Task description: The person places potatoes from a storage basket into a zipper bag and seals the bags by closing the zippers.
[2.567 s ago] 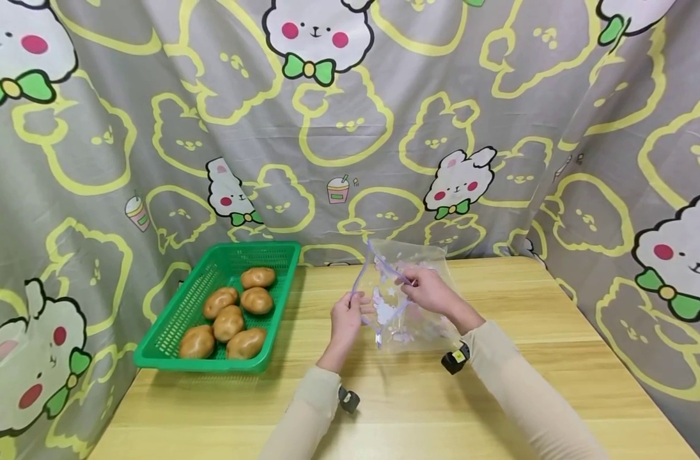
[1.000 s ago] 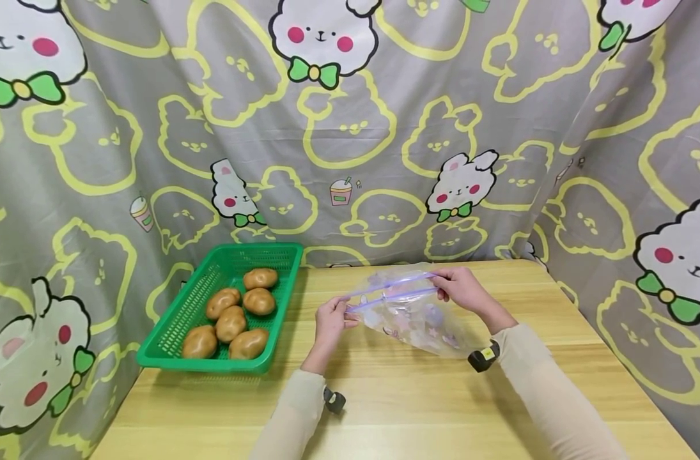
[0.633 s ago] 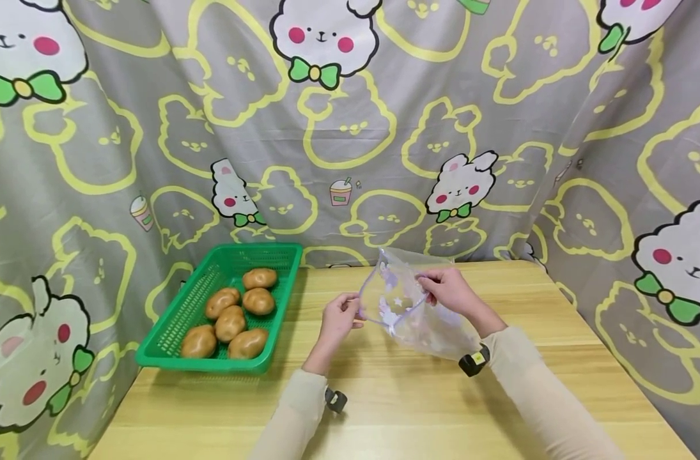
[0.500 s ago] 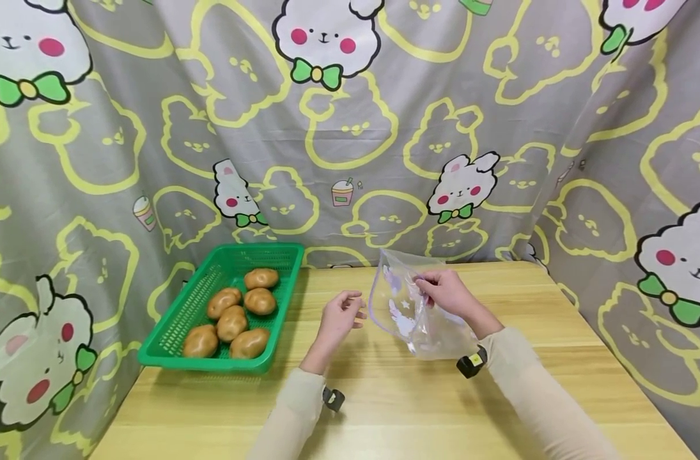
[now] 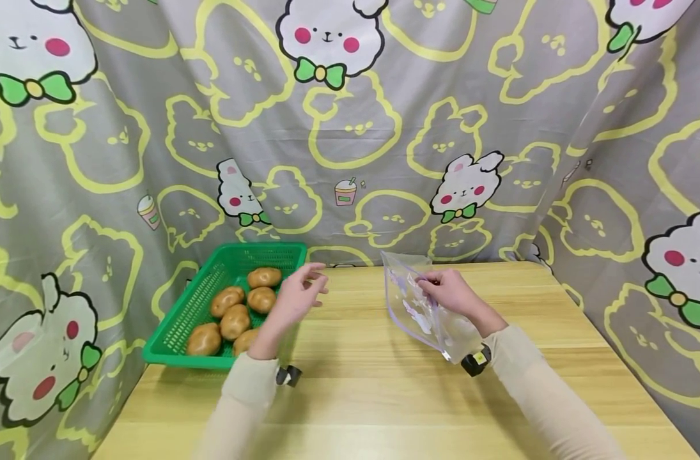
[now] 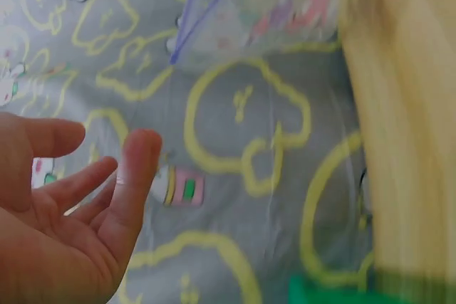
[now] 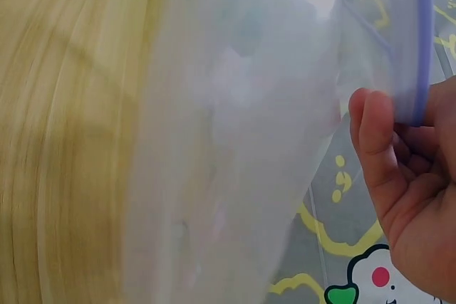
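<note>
My right hand (image 5: 450, 292) pinches the rim of a clear zip bag (image 5: 410, 306) with a purple zip edge and printed figures. The bag hangs over the table with its mouth spread, facing left; in the right wrist view its film (image 7: 221, 147) fills the middle. My left hand (image 5: 295, 295) holds nothing and hovers by the right rim of a green basket (image 5: 179, 361), its fingers loosely bent, as the left wrist view shows of the same hand (image 6: 85, 211). Several brown potatoes (image 5: 234, 321) lie in the basket; my left wrist partly covers one.
The wooden table (image 5: 355, 409) runs beneath both arms. A grey curtain (image 5: 373, 147) with cartoon prints hangs behind the table and along both sides. A small black camera (image 5: 289, 375) is strapped to the left wrist, another (image 5: 475, 361) to the right.
My left hand has let go of the bag's edge and moved left to the basket. The right hand keeps its pinch; the bag, earlier stretched between both hands, now hangs from it alone.
</note>
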`<state>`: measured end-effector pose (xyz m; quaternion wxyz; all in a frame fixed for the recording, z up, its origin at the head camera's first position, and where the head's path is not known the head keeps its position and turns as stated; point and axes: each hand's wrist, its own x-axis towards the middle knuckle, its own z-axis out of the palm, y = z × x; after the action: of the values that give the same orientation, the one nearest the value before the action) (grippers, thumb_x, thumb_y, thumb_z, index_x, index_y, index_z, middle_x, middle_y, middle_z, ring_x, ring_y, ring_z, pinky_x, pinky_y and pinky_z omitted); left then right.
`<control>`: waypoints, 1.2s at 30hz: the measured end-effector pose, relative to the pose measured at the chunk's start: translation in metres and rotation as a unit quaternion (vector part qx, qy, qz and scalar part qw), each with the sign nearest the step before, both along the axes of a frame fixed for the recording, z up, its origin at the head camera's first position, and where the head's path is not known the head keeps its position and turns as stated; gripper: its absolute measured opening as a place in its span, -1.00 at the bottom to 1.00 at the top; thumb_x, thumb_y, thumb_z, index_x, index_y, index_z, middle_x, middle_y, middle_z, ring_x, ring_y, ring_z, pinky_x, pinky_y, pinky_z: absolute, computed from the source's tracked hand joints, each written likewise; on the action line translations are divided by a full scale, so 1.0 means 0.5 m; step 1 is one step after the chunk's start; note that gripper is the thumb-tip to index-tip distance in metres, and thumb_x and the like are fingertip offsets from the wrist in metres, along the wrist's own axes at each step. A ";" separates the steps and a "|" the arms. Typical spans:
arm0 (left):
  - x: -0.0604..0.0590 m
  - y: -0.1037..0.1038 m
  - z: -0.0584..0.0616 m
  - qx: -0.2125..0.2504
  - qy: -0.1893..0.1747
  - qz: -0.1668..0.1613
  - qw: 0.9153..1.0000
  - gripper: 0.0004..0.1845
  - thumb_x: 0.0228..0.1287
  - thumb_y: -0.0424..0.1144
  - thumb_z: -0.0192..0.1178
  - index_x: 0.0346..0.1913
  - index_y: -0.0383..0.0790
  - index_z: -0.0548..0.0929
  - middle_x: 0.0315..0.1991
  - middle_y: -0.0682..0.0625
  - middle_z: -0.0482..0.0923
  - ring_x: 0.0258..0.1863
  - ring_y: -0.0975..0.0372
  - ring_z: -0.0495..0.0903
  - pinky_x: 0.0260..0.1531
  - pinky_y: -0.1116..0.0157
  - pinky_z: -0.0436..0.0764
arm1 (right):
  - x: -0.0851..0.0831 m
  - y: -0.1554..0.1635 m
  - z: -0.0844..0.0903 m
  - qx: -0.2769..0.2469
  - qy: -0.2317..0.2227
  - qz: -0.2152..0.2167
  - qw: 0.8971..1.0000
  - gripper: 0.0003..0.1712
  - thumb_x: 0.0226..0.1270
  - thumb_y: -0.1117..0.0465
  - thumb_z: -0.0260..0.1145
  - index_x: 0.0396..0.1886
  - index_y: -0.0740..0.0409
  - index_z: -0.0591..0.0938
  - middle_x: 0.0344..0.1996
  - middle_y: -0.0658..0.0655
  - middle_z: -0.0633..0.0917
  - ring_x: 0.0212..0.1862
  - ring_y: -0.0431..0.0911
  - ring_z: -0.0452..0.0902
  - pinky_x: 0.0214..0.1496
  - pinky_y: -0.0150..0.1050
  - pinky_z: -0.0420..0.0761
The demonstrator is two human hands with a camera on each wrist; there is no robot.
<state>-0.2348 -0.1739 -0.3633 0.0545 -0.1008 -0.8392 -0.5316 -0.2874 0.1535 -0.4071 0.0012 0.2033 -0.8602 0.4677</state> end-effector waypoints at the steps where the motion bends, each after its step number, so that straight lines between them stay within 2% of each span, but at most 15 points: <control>1: -0.003 -0.013 0.009 -0.013 -0.004 -0.002 1.000 -0.62 0.42 -0.21 0.04 0.24 -0.19 0.43 -0.02 -0.23 0.51 -0.18 -0.02 0.60 -0.36 0.22 0.64 | 0.001 0.000 0.001 0.000 -0.002 0.001 1.000 -0.77 0.41 0.22 0.16 -0.25 0.25 0.70 -0.67 0.07 0.58 -0.66 -0.12 0.47 -0.61 -0.32 0.47; 5: -0.022 -0.071 0.033 -0.068 -0.024 0.002 0.997 -0.58 0.44 -0.14 0.02 0.29 -0.16 0.38 0.08 -0.22 0.46 -0.18 0.01 0.58 -0.27 0.16 0.61 | 0.003 -0.002 0.002 -0.002 -0.014 0.001 1.000 -0.77 0.40 0.24 0.16 -0.31 0.25 0.70 -0.68 0.07 0.58 -0.65 -0.12 0.47 -0.60 -0.31 0.48; 8: -0.039 -0.117 0.038 -0.107 -0.028 0.004 0.994 -0.58 0.44 -0.14 0.02 0.28 -0.18 0.38 0.13 -0.24 0.45 -0.11 -0.03 0.55 -0.17 0.10 0.58 | 0.003 -0.003 0.002 0.001 -0.023 -0.004 1.000 -0.75 0.41 0.22 0.16 -0.39 0.23 0.69 -0.69 0.07 0.58 -0.65 -0.12 0.47 -0.59 -0.31 0.49; 12: -0.063 -0.175 0.031 -0.144 -0.018 -0.002 0.989 -0.61 0.43 -0.22 0.02 0.23 -0.27 0.41 0.14 -0.31 0.44 0.06 -0.10 0.46 -0.01 0.00 0.47 | 0.005 -0.005 0.006 0.006 -0.030 -0.012 0.999 -0.75 0.41 0.21 0.16 -0.37 0.22 0.69 -0.69 0.07 0.59 -0.63 -0.12 0.49 -0.56 -0.24 0.53; 17: -0.088 -0.228 0.009 -0.171 -0.036 -0.030 0.984 -0.63 0.41 -0.26 0.04 0.19 -0.36 0.42 0.13 -0.37 0.42 0.12 -0.16 0.40 0.06 -0.07 0.40 | 0.011 -0.008 0.014 -0.010 -0.053 -0.009 0.999 -0.76 0.40 0.23 0.17 -0.29 0.30 0.69 -0.66 0.11 0.60 -0.60 -0.08 0.54 -0.50 -0.13 0.59; 21: -0.105 -0.257 -0.010 -0.176 -0.049 -0.059 0.981 -0.64 0.37 -0.33 0.08 0.16 -0.40 0.44 0.12 -0.39 0.40 0.11 -0.21 0.39 0.05 -0.09 0.40 | 0.013 -0.010 0.014 -0.031 -0.071 0.003 0.997 -0.73 0.39 0.22 0.19 -0.21 0.39 0.66 -0.60 0.14 0.61 -0.56 -0.09 0.55 -0.51 -0.24 0.60; 26: -0.125 -0.290 -0.034 -0.189 -0.071 -0.086 0.976 -0.59 0.31 -0.39 0.13 0.19 -0.41 0.41 0.17 -0.43 0.33 0.16 -0.26 0.31 0.06 -0.11 0.38 | 0.021 -0.015 0.017 -0.049 -0.093 0.021 0.994 -0.69 0.40 0.25 0.17 -0.11 0.47 0.62 -0.55 0.16 0.60 -0.52 -0.10 0.57 -0.47 -0.22 0.62; 32: -0.138 -0.300 -0.040 -0.231 -0.088 -0.108 0.963 -0.54 0.25 -0.44 0.14 0.21 -0.45 0.38 0.19 -0.48 0.31 0.19 -0.28 0.27 0.10 -0.12 0.34 | 0.018 -0.014 0.008 -0.049 -0.099 0.017 0.994 -0.70 0.40 0.26 0.16 -0.09 0.45 0.61 -0.55 0.14 0.59 -0.51 -0.10 0.57 -0.47 -0.23 0.62; 36: -0.141 -0.309 -0.046 -0.258 -0.113 -0.121 0.952 -0.45 0.19 -0.53 0.12 0.27 -0.51 0.30 0.21 -0.49 0.28 0.21 -0.28 0.25 0.11 -0.10 0.35 | 0.018 -0.015 0.006 -0.037 -0.095 0.021 0.995 -0.72 0.42 0.29 0.14 -0.12 0.47 0.61 -0.56 0.22 0.59 -0.51 -0.04 0.57 -0.44 -0.11 0.62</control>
<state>-0.3053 -0.3282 -0.3863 -0.1336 -0.1517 -0.9297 -0.3079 -0.2783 0.1460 -0.4042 -0.0829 0.1756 -0.8341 0.5163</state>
